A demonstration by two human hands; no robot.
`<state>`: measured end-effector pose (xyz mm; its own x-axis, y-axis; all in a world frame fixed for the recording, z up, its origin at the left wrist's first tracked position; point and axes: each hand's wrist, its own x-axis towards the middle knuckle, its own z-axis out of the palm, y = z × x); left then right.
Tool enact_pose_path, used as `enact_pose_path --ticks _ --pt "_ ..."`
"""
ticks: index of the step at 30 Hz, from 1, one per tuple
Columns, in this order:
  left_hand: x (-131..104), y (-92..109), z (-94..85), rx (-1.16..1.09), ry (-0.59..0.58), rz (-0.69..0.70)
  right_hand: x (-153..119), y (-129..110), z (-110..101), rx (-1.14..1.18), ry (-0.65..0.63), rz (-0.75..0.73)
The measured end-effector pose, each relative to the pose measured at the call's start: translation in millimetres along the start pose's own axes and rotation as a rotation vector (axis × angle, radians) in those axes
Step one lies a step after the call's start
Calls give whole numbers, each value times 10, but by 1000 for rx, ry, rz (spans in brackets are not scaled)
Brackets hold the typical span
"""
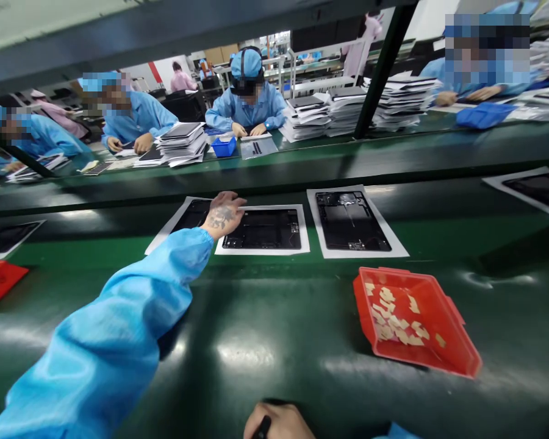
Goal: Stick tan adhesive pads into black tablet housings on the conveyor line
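My left hand [223,214] reaches out over the upper left corner of a black tablet housing [268,229], which lies on a white sheet [305,235]. Its fingers are stretched out and slightly apart; whether they touch the sheet I cannot tell. A second tablet housing [196,214] on its own sheet lies partly behind this hand. To the right, a third housing [353,222] shows its inner parts. At the bottom edge, my right hand [281,422] is closed around a black pen-like tool [262,427], mostly cut off by the frame.
A red bin [457,347] with small cream-coloured pieces stands on the green bench at the right. Another red bin [0,281] is at the far left. Further housings lie at both sides. Across the bench, co-workers in blue sit by stacks of sheets [183,143].
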<state>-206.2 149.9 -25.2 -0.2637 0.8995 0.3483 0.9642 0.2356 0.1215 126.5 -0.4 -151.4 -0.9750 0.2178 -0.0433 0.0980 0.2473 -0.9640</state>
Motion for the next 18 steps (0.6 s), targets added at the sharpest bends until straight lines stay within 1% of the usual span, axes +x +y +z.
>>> enact_pose_path --ticks 3,5,7,9,10,11,12,14,16,18 --pt "-384 24 -299 23 -95 91 7 -36 9 3 21 30" --pt "-671 -32 -550 32 -152 107 9 -99 -5 -2 45 72" --pt "-974 -150 -793 42 -199 72 7 -179 -30 19 59 116" --pt "-1293 -316 -987 49 -249 -19 1 -257 -60 40 57 148" --pt "-1455 -411 -1056 52 -272 -73 -1 -290 -73 38 60 159" --pt "-1617 -507 -1105 34 -322 -159 -1 -318 -85 27 68 168" --pt "-1776 -603 -1133 28 -351 -208 1 -340 -95 11 79 174" --pt "-2069 -778 -1131 14 -386 -285 9 -368 -108 -19 97 177" --pt "-2309 -914 -1066 -5 -402 -335 20 -381 -116 -32 114 171" --pt "-2480 -1005 -962 -33 -405 -364 29 -387 -122 -40 129 161"
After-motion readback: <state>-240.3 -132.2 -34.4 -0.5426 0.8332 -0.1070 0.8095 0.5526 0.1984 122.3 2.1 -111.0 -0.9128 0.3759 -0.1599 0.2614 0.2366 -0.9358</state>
